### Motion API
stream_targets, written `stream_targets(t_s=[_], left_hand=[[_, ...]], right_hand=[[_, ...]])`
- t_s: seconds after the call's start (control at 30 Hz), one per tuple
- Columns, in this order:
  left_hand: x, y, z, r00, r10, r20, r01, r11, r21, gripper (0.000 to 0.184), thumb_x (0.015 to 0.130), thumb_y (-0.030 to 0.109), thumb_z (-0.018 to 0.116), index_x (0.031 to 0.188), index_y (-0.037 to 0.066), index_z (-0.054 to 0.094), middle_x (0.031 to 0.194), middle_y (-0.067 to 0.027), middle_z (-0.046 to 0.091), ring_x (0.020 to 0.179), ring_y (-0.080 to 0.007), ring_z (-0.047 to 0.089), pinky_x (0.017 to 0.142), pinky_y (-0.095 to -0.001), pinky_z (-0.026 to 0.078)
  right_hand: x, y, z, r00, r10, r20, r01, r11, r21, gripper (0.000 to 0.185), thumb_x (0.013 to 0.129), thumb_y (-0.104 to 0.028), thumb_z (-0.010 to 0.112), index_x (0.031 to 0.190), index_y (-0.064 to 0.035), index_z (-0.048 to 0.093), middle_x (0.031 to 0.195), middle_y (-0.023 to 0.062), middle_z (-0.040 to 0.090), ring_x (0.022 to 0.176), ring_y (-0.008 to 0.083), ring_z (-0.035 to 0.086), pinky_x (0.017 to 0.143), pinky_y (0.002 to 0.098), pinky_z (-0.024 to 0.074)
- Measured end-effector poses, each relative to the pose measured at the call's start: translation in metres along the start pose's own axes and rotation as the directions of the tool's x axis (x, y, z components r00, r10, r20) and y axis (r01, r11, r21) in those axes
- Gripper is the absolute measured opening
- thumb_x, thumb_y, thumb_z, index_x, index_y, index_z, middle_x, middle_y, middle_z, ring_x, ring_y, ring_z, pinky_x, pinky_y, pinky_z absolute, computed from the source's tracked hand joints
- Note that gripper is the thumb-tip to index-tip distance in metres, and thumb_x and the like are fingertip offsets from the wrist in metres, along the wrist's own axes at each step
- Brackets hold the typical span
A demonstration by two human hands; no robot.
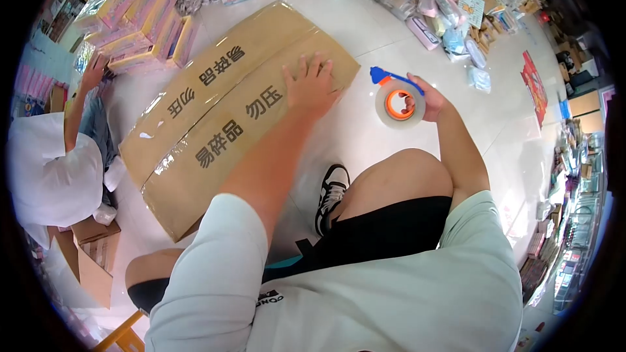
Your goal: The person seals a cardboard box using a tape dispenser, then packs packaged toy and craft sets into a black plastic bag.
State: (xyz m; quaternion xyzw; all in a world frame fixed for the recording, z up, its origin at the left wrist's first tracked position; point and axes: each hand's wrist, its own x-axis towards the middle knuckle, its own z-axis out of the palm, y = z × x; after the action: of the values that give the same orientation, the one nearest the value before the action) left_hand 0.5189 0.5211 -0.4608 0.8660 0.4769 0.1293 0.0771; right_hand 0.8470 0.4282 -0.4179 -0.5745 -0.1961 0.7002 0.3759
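Observation:
A large brown cardboard box (pixel 195 111) with printed black characters lies on the floor before me, clear tape running along its middle seam. My left hand (pixel 312 88) rests flat on its top near the right end, fingers spread. To the right of the box, my right hand (pixel 427 98) grips a blue and orange tape dispenser (pixel 378 77) loaded with a wide roll of clear tape. Some fingers reach into the orange hub; the dispenser is held apart from the box, above the floor.
Stacked pink and yellow boxes (pixel 140 23) stand at the upper left. Beside them, a person in a white shirt (pixel 59 173) sits near an open carton (pixel 91 261). Packaged goods (pixel 450 19) are heaped at the upper right. Shelves (pixel 583 202) line the right side.

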Motion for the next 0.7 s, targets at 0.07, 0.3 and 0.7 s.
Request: stream_targets(t_s=[0.07,0.3,0.7], left_hand=[[-0.019,-0.016,-0.013,0.999,0.033,0.006,-0.032,0.998,-0.056,0.072,0.089,0.05,0.068,0.151,0.019,0.048,0.165,-0.0065,0.033,0.154,-0.0301,0.026,0.122,-0.0622,0.016],[-0.239,-0.239,-0.098,0.913,-0.369,-0.176,0.399,0.897,0.191,0.07,0.091,0.05,0.067,0.147,0.012,0.051,0.162,-0.0183,0.034,0.151,-0.0395,0.028,0.12,-0.0562,0.021],[-0.391,-0.276,-0.102,0.452,-0.776,0.439,0.291,-0.337,-0.895,0.074,0.101,0.063,0.044,0.152,0.01,0.043,0.148,-0.0154,0.052,0.131,-0.0306,0.055,0.106,-0.0446,0.05]], right_hand=[[-0.005,0.004,0.022,0.998,0.011,-0.064,-0.013,0.999,-0.033,0.044,0.1,-0.054,0.059,0.106,-0.0112,0.063,0.068,-0.0006,0.061,0.057,0.0098,0.057,0.06,0.0291,0.0489],[0.04,0.011,-0.026,0.994,0.111,0.006,-0.111,0.991,-0.069,0.045,0.098,-0.057,0.059,0.096,-0.0126,0.065,0.06,0.0027,0.059,0.053,0.0157,0.057,0.07,0.0358,0.0528],[0.056,0.005,-0.02,0.962,0.208,0.177,-0.195,0.977,-0.091,0.049,0.1,-0.059,0.051,0.093,-0.0123,0.063,0.055,0.0017,0.057,0.053,0.0152,0.054,0.071,0.0332,0.0479]])
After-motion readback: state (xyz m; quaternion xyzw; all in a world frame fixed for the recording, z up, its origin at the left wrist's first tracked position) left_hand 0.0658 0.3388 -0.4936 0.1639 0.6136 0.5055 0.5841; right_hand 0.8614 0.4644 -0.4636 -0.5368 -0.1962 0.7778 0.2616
